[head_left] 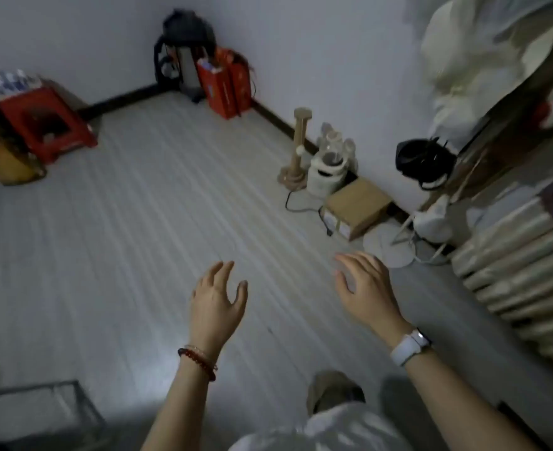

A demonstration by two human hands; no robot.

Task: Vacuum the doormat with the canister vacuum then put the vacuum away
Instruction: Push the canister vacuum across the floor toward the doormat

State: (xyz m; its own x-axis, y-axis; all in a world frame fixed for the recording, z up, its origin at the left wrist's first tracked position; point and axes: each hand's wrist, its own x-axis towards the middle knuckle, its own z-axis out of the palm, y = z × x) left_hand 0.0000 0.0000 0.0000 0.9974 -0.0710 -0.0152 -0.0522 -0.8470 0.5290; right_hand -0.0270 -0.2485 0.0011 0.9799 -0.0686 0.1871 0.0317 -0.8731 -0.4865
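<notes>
Steel-bodied canister vacuum (184, 56) stands in the far corner of the floor (138, 222), beside red boxes (224, 86). Left hand (216, 301) and right hand (364, 288) hover empty, fingers relaxed. Judged heavy and rigid; best lifted by its dark top.

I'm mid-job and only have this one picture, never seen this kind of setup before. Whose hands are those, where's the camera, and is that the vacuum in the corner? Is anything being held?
There is no machine here: a person wears one wide-angle camera on the head, looking forward and down. The left hand, with a red bead bracelet, and the right hand, with a white watch, reach out over the pale striped floor with relaxed fingers. Neither holds anything. In the far corner stands what looks like the canister vacuum, beside a red box; the picture is blurred, so I can't be sure. A red stool sits at left, a cardboard box along the right wall. No doormat is plainly visible.
</notes>
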